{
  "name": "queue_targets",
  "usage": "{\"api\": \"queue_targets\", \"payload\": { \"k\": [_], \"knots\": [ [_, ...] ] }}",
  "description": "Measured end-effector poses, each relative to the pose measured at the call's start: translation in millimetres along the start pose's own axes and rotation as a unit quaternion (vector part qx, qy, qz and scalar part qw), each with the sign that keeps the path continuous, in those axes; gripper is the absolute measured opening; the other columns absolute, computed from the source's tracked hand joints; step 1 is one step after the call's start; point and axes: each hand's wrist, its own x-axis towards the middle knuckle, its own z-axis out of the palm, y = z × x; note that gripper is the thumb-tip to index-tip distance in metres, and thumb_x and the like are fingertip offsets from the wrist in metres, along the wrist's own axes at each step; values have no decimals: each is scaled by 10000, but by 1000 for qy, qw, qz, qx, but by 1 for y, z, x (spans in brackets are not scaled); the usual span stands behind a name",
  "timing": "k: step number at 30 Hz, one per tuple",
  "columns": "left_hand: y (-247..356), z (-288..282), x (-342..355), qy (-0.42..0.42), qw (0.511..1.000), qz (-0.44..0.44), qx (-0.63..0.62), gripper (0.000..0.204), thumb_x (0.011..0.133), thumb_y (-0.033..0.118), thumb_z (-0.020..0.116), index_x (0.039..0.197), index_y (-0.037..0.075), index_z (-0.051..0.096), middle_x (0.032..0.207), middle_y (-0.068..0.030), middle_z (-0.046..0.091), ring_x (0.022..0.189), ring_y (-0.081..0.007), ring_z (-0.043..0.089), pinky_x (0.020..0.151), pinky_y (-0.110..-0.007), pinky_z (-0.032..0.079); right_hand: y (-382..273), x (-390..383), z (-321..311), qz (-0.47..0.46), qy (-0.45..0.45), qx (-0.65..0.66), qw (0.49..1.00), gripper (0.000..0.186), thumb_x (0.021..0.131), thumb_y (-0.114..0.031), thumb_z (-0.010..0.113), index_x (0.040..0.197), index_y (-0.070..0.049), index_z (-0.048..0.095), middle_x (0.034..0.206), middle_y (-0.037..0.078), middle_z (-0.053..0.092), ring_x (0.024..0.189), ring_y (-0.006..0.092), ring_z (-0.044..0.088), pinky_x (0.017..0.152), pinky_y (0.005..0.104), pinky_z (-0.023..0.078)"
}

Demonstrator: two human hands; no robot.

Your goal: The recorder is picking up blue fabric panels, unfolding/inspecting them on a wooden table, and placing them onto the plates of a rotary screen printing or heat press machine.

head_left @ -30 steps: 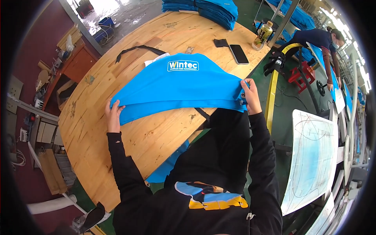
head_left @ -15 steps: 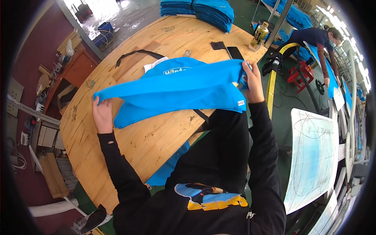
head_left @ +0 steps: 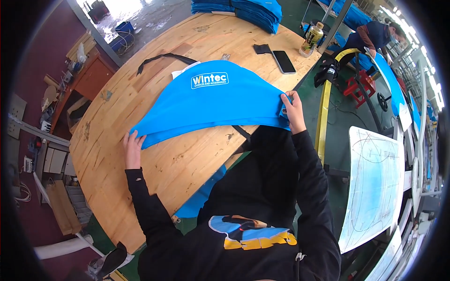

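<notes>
A bright blue cloth cover (head_left: pixel 211 100) with a white printed patch lies spread across the wooden table (head_left: pixel 187 159). My left hand (head_left: pixel 132 149) pinches its near left corner against the tabletop. At the table's right edge, my right hand (head_left: pixel 294 111) grips the cover's right end. Both of my arms are in black sleeves. Under the cover's far side, a black strap (head_left: pixel 161 58) and a bit of white cloth (head_left: pixel 180 71) show.
A stack of folded blue covers (head_left: pixel 243 7) sits at the table's far end. A dark phone (head_left: pixel 284 62), a small black pouch (head_left: pixel 262 48) and a bottle (head_left: pixel 313 38) lie near the far right edge. Another person (head_left: pixel 375 35) bends over a blue-covered bench beyond.
The cover was lifted off the table half a second ago; now it lies flat again. My left hand has come down and back toward me with its corner.
</notes>
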Motion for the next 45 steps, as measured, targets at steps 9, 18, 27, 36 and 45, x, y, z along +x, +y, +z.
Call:
{"api": "queue_targets", "payload": {
  "k": [9, 18, 27, 36, 45],
  "knots": [
    [7, 4, -11, 46, 989, -9, 140, 200, 942, 109, 600, 1107, 12, 543, 916, -45, 590, 723, -107, 607, 688, -252, 528, 1, 3, -18, 8, -17, -18, 1000, 110, 908, -109, 656, 960, -67, 569, 791, -7, 623, 626, 16, 491, 511, 179, 385],
    [1, -3, -7, 51, 933, 44, 354, 249, 944, 134, 605, 1154, 20, 538, 926, -55, 604, 684, -74, 564, 602, -206, 465, 18, 9, -33, -78, -7, -113, 991, 103, 877, -65, 676, 922, -8, 603, 803, 23, 662, 722, 53, 590, 655, 197, 459],
    [23, 37, -27, 119, 685, 324, 642, 174, 894, 73, 580, 1060, 23, 596, 1029, -117, 604, 978, -294, 582, 843, -416, 458, 6, -14, -39, -152, 33, -348, 925, 73, 846, -68, 667, 884, -50, 607, 869, 55, 677, 721, 214, 652, 637, 314, 493],
    [-6, 169, -17, -101, 682, 378, 618, 385, 928, 209, 553, 1302, 119, 550, 1422, -109, 463, 1324, -354, 396, 1087, -490, 303, -53, -32, 38, -345, 69, -452, 820, 409, 886, -320, 640, 1237, -123, 569, 1327, 106, 538, 1215, 312, 504, 1008, 483, 355],
    [-22, 110, -9, -88, 621, 269, 731, 504, 994, 429, 411, 1457, 229, 403, 1545, -75, 317, 1417, -310, 290, 1155, -494, 180, 8, -24, 63, -264, -18, -534, 803, 571, 915, -515, 515, 1424, -264, 453, 1532, 96, 333, 1408, 327, 296, 1110, 596, 197]
  ]
}}
